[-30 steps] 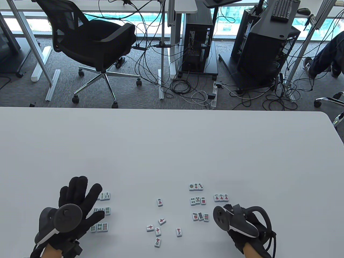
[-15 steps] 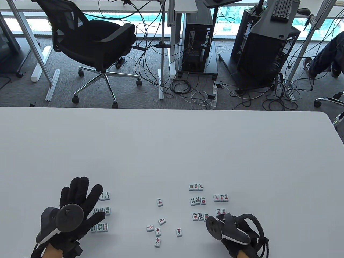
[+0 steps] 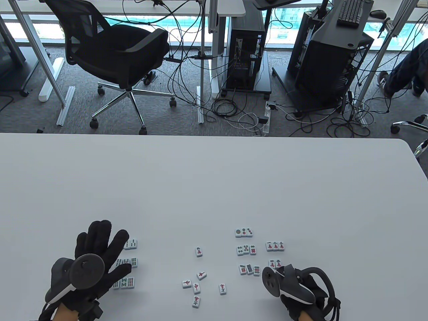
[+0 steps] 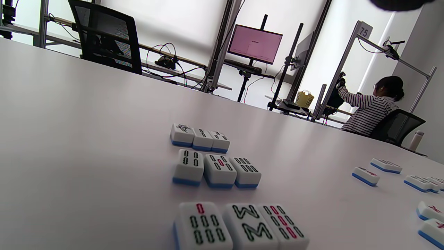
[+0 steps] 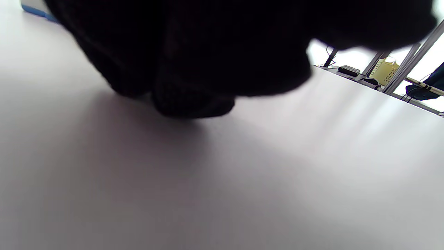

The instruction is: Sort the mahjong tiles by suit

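Your left hand (image 3: 97, 257) lies flat with its fingers (image 3: 100, 234) spread, holding nothing, beside the bamboo tiles (image 3: 128, 262), which sit in three rows of three by your fingertips. In the left wrist view those rows (image 4: 216, 170) are neat and face-up.

Your right hand (image 3: 301, 291) is low on the counter (image 3: 214, 187), just beside the second row of character tiles (image 3: 275, 263). The tracker hides its fingers from above, and the right wrist view shows only dark glove against the counter, so I cannot tell if they grip anything.

The dot tiles (image 3: 247, 249) are sorted in three rows between the middle and your right hand. A full row of three character tiles (image 3: 275, 246) sits above the short one.

The loose tiles (image 3: 197, 286) are scattered mid-counter, well apart from both hands, and look like characters plus maybe honours; the marks are too small to be sure.

Handling judgement: the tiles look small, rigid, smooth and likely light. Pinch one by its two short sides, thumb and forefinger, or slide it flat. The glossy faces may slip. Watch for nudging neighbours when seating one in a row.
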`<action>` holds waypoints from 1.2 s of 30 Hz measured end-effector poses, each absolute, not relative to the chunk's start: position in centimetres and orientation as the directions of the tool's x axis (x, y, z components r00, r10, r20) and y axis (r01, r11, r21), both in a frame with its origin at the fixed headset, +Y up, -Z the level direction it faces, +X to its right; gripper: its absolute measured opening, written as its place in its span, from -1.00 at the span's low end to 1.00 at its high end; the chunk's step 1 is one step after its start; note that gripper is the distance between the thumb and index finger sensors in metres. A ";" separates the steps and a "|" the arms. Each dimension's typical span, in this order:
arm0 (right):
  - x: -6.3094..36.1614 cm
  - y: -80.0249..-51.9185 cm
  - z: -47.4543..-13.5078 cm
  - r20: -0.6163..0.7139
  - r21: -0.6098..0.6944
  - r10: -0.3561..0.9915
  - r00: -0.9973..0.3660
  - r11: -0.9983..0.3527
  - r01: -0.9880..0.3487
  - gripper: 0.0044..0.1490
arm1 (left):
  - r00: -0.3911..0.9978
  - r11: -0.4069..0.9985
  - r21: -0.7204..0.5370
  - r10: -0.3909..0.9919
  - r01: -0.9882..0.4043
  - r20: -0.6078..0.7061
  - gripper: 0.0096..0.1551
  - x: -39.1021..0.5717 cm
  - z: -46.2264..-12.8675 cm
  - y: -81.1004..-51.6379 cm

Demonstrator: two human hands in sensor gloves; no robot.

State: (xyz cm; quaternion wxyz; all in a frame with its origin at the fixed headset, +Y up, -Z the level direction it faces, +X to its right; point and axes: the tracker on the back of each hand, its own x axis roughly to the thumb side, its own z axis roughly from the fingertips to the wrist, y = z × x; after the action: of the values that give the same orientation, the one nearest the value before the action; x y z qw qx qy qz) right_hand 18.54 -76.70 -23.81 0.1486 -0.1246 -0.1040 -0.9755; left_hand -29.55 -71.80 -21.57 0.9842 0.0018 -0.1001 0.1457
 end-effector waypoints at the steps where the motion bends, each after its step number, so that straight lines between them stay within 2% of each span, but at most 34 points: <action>1: 18.5 -76.7 -23.8 0.266 0.172 -0.266 -0.927 -0.933 0.317 -0.25 | 0.938 0.958 -0.026 0.287 -0.287 0.197 -0.01 -29.5 -21.6 -71.8; 7: 17.6 -75.6 -23.5 0.266 0.159 -0.284 -0.921 -0.930 0.332 -0.22 | 0.937 0.957 -0.025 0.289 -0.290 0.198 -0.01 -29.6 -21.6 -71.8; 10: 16.0 -74.6 -23.1 0.316 0.111 -0.256 -0.914 -0.946 0.304 -0.24 | 0.937 0.957 -0.027 0.289 -0.289 0.197 0.00 -29.6 -21.6 -71.8; 15: 10.8 -74.3 -22.0 0.533 0.041 -0.179 -0.827 -0.971 0.236 -0.26 | 0.938 0.958 -0.030 0.286 -0.286 0.198 -0.01 -29.5 -21.6 -71.9; 18: 7.6 -75.0 -21.2 0.650 -0.075 -0.249 -0.718 -0.961 0.265 -0.26 | 0.937 0.957 -0.033 0.288 -0.288 0.198 -0.01 -29.5 -21.6 -71.9; 21: 5.5 -75.6 -21.2 0.699 -0.086 -0.310 -0.644 -0.931 0.355 -0.22 | 0.936 0.957 -0.035 0.288 -0.287 0.201 -0.01 -29.5 -21.5 -71.9; 24: 4.7 -75.8 -21.6 0.722 -0.046 -0.281 -0.633 -0.931 0.361 -0.22 | 0.935 0.956 -0.031 0.292 -0.291 0.204 0.00 -29.5 -21.5 -71.9; 29: 4.1 -76.2 -22.0 0.723 -0.013 -0.245 -0.646 -0.940 0.342 -0.36 | 0.933 0.955 -0.026 0.296 -0.297 0.205 0.00 -29.5 -21.6 -71.9; 32: 4.1 -76.2 -22.1 0.693 -0.035 -0.271 -0.668 -0.938 0.344 -0.35 | 0.933 0.955 -0.027 0.296 -0.297 0.207 0.00 -29.5 -21.5 -71.9; 36: 4.3 -75.9 -22.2 0.665 -0.002 -0.248 -0.704 -0.943 0.331 -0.32 | 0.932 0.954 -0.026 0.297 -0.298 0.207 -0.01 -29.5 -21.5 -71.9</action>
State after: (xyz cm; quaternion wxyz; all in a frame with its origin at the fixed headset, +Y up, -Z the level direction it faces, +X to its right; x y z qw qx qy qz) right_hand 4.27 -75.95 -22.18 0.1574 -0.3511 -0.0590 -0.9211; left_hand -29.52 -71.87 -21.54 0.9829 0.0030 -0.1050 0.1514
